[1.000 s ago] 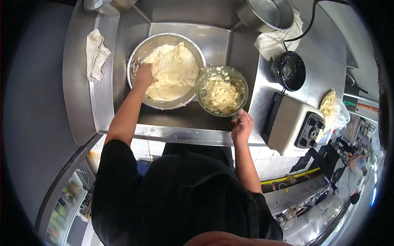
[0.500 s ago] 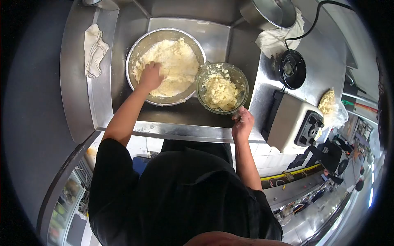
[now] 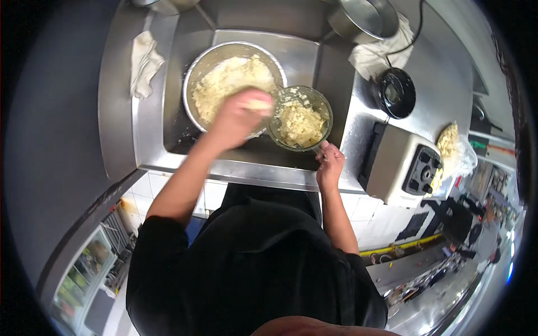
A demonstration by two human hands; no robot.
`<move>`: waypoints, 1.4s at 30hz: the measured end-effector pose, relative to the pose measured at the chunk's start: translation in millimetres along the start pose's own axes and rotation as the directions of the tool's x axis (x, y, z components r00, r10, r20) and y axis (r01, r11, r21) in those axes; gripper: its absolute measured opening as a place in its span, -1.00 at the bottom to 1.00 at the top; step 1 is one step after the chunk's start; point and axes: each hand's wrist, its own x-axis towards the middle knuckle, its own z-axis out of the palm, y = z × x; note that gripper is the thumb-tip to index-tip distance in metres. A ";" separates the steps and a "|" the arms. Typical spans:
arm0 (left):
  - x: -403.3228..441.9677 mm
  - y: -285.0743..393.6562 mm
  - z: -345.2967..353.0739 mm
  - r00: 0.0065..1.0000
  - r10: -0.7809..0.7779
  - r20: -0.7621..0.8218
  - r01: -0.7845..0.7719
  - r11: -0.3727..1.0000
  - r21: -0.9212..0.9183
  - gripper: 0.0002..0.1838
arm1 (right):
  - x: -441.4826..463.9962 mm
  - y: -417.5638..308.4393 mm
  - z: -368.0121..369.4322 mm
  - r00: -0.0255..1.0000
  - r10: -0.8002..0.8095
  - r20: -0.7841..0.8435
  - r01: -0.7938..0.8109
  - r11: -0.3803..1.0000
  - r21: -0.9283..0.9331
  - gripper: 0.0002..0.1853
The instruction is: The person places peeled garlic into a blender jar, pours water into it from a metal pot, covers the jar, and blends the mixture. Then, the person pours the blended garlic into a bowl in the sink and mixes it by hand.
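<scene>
My left hand (image 3: 240, 113) is raised over the right side of a large steel bowl (image 3: 193, 115), blurred by motion, its fingers curled round a clump of pale mash (image 3: 258, 105). More pale yellow, crumbly mash (image 3: 230, 75) fills much of the bowl, which sits in a steel sink. By its handle, my right hand (image 3: 329, 162) grips a clear blender jar (image 3: 327, 112). The jar is tilted beside the bowl, its mouth facing up toward me, with a heap of chunky mash (image 3: 301, 124) inside.
A blender base (image 3: 395, 162) stands on the counter to the right, near a black round pan-like piece (image 3: 397, 92). Behind it are a steel pot (image 3: 367, 22) and a cloth (image 3: 372, 59). Another cloth (image 3: 145, 64) lies on the sink's left edge (image 3: 150, 112).
My left hand has lifted out of the mash in the bowl and moved right toward the jar, carrying a clump. My right hand still holds the jar in nearly the same place.
</scene>
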 end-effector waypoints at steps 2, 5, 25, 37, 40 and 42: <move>6.5 4.1 36.8 0.983 0.071 0.171 -0.124 0.938 0.325 -0.77 | -1.3 0.0 2.4 0.999 -0.022 0.025 0.022 1.000 -0.006 -0.72; 11.8 11.2 51.5 0.989 0.109 0.102 -0.139 0.925 0.353 -0.76 | 0.2 0.1 2.3 0.998 -0.037 0.049 0.039 0.999 -0.026 -0.72; 10.7 -167.2 -119.8 0.869 -0.371 -0.327 0.491 0.577 0.652 -0.69 | -7.4 0.4 5.8 0.998 -0.064 -0.002 0.064 0.998 -0.012 -0.60; -9.9 -193.6 -56.8 0.837 -0.505 -0.209 0.382 0.268 0.884 -0.36 | -5.6 2.1 5.8 0.998 -0.027 0.053 0.029 0.999 -0.038 -0.73; -8.2 -206.9 -88.3 0.814 -0.521 -0.255 0.467 0.328 0.821 -0.47 | -5.0 1.8 3.7 0.998 -0.029 0.048 0.032 0.997 -0.068 -0.75; -10.0 -188.3 -99.2 0.789 -0.546 -0.282 0.526 0.364 0.769 -0.53 | -5.7 -1.1 6.3 0.998 -0.036 0.044 0.037 0.999 -0.028 -0.70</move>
